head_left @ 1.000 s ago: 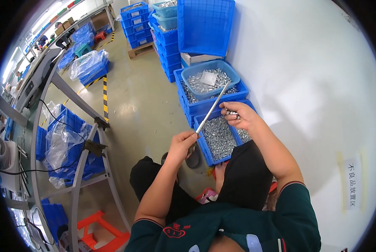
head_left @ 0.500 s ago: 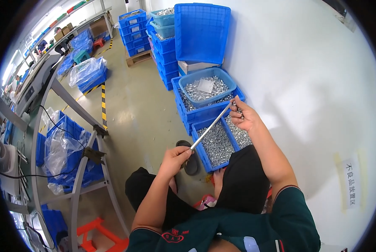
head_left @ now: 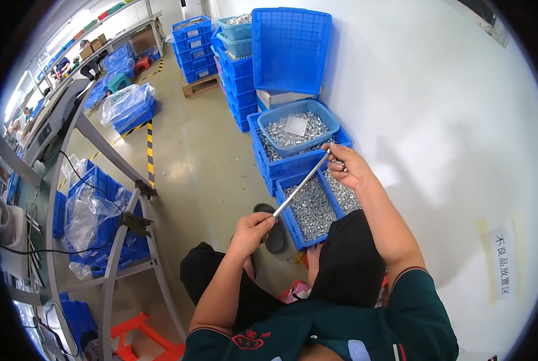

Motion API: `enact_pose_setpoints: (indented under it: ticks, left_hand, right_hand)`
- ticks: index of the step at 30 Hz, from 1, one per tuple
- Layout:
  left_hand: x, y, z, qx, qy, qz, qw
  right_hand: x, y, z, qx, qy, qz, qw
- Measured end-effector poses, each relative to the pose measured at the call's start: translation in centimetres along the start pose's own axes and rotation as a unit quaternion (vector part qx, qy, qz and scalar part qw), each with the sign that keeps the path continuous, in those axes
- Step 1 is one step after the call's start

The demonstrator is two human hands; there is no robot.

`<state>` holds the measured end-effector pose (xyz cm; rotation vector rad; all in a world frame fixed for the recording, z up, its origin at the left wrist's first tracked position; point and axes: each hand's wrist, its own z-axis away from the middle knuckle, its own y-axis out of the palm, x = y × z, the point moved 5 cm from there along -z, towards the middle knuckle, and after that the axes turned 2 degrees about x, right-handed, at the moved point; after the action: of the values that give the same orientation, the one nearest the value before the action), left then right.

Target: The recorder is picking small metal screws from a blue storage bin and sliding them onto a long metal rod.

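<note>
My left hand (head_left: 252, 231) grips the near end of a thin metal rod (head_left: 300, 185) that slants up to the right. My right hand (head_left: 348, 166) pinches the rod's far end, fingers closed around small metal pieces there. Both hands hover above a blue crate (head_left: 294, 224) on the floor, full of small shiny metal parts. Behind it stand another blue crate (head_left: 263, 155) and a round light-blue basin (head_left: 332, 123), both heaped with the same parts. I sit low with my knees spread beside the crate.
Stacked blue crates (head_left: 239, 72) with an upright blue lid (head_left: 291, 49) line the white wall. A metal-legged workbench (head_left: 121, 210) stands left with bagged blue bins (head_left: 91, 210) under it. A wooden pallet (head_left: 199, 84) sits farther back, an orange stool (head_left: 142, 334) near my left.
My right hand has moved slightly along the rod's far end. The view has shifted a little; the rod stays slanted between both hands.
</note>
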<state>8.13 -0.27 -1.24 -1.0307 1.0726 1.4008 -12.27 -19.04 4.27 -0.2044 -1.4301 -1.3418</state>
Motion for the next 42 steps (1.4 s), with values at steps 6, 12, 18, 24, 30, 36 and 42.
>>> enact_pose_setpoints:
  ticks: [6, 12, 18, 24, 30, 36, 42]
  left_hand:
    - [0.4, -0.1, -0.3, -0.001, 0.024, -0.001, 1.000]
    - [0.2, 0.5, 0.1, 0.012, -0.011, 0.023, 1.000]
    - [1.8, 0.5, -0.4, -0.008, -0.007, 0.030, 0.999]
    - [0.9, 0.0, -0.5, -0.021, 0.032, 0.046, 0.998]
    - [-0.3, 0.1, 0.3, -0.002, -0.022, 0.038, 0.999]
    - [0.0, 0.0, 0.3, 0.002, -0.004, 0.034, 0.999]
    - [0.4, 0.1, 0.1, 0.009, -0.003, 0.022, 1.000]
  right_hand:
    - [-0.1, -0.3, -0.1, 0.059, 0.043, -0.085, 0.994]
    - [-0.2, -0.3, -0.3, 0.025, -0.003, -0.055, 0.998]
    - [-0.6, 0.7, -0.1, -0.008, 0.000, 0.083, 0.997]
    - [-1.0, 1.2, 0.2, 0.006, 0.040, 0.023, 0.999]
    - [-0.8, -0.8, -0.3, -0.005, 0.087, -0.089, 0.992]
    - [-0.4, 0.0, -0.1, 0.014, 0.059, -0.080, 0.995]
    - [-0.3, -1.0, -0.3, 0.027, 0.060, -0.109, 0.992]
